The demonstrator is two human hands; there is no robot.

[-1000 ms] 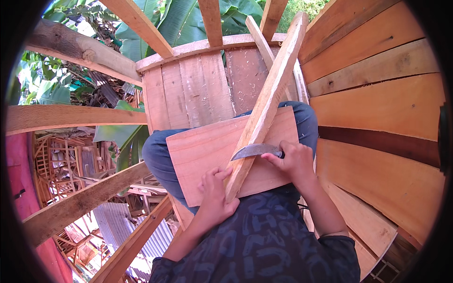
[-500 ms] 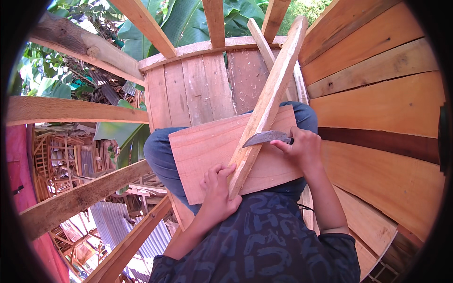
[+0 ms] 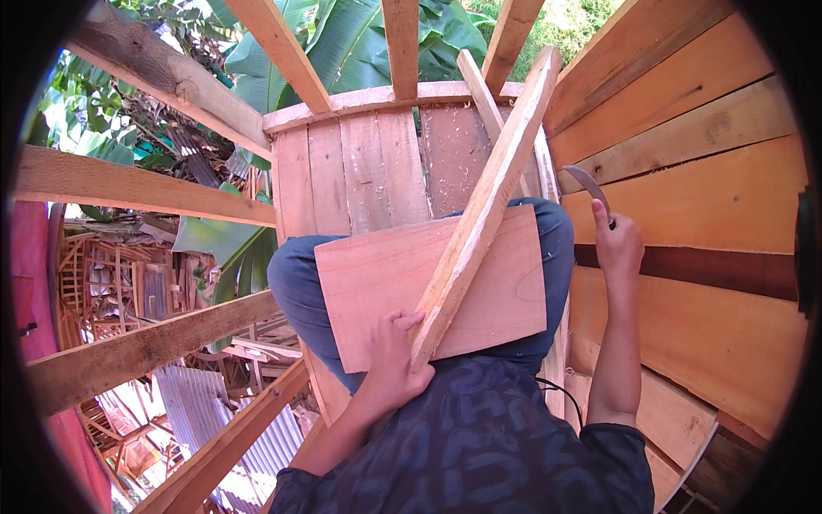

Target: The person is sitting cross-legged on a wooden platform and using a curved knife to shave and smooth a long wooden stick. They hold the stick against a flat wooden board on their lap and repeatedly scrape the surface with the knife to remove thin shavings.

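A long wooden batten (image 3: 488, 197) slants across my lap, its near end against my shirt and its far end pointing up and to the right. My left hand (image 3: 396, 355) grips that near end, fingers on its left side. Beneath the batten, a flat wooden board (image 3: 505, 283) rests on my crossed legs. Off to the right, my right hand (image 3: 619, 244) is closed around the dark handle of a curved knife (image 3: 589, 187). The blade is raised, apart from the batten, and its tip points up and left.
Plank flooring (image 3: 364, 176) with scattered shavings lies ahead of my knees. A thinner stick (image 3: 484, 98) leans behind the batten. A wall of orange-brown planks (image 3: 685, 206) stands close on the right. Spaced wooden beams (image 3: 154, 338) run along the left, with corrugated sheets (image 3: 201, 411) below.
My right hand has lifted the curved knife off the batten and swung it up and to the right. My left hand keeps its hold on the batten.
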